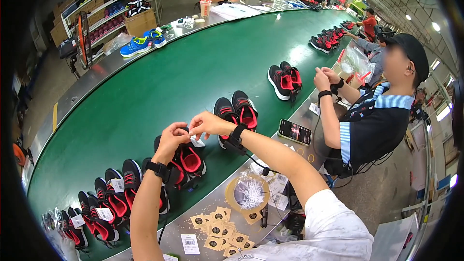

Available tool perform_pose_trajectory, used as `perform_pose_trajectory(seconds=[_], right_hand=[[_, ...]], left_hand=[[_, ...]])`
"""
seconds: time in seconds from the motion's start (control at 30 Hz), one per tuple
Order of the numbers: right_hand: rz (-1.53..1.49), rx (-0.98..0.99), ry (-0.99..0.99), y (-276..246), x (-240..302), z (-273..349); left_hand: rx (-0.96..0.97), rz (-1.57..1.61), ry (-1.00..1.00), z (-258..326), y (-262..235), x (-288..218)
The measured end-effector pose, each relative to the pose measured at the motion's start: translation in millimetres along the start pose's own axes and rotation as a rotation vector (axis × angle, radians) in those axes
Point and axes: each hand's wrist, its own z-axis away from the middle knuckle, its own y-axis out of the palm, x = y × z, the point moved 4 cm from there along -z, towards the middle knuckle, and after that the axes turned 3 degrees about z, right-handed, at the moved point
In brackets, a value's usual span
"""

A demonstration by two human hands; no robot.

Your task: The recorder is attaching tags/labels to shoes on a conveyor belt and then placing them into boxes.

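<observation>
Over a pair of black sneakers with red lining (pixel 192 160), my left hand (pixel 170 140) and my right hand (pixel 209 124) meet, fingertips nearly touching. Each hand is closed in a pinch; whatever is between the fingers is too small to make out. A white tag (pixel 197 141) hangs just below my right fingers, beside the shoes. My left hand partly hides the left shoe. Another black-and-red pair (pixel 237 114) stands just beyond my right hand. To the left, several similar sneakers (pixel 116 198) stand in a row, some bearing white tags (pixel 117 185).
The green conveyor belt (pixel 193 63) carries more sneakers (pixel 284 81) farther along. On the metal ledge lie a bowl of white plastic fasteners (pixel 249 192), brown square cards (pixel 215 229), a label (pixel 190 244) and a phone (pixel 295 132). A co-worker (pixel 374 116) works at the right; blue shoes (pixel 136 46) sit across the belt.
</observation>
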Motion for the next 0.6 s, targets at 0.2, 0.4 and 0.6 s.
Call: perform_pose_trajectory(seconds=[0.2, 0.4, 0.6], right_hand=[[0.063, 0.015, -0.01, 8.5, -1.1, -2.6], [0.224, -0.03, -0.066, 13.5, 1.5, -6.7], [0.255, -0.037, -0.095, 21.4, 6.3, -3.1]], left_hand=[[0.0, -0.022, -0.005, 4.6, -3.5, 3.3], [-0.003, -0.05, 0.02, 7.8, -6.3, 9.1], [-0.076, -0.072, 0.013, 14.5, -13.9, 12.0]])
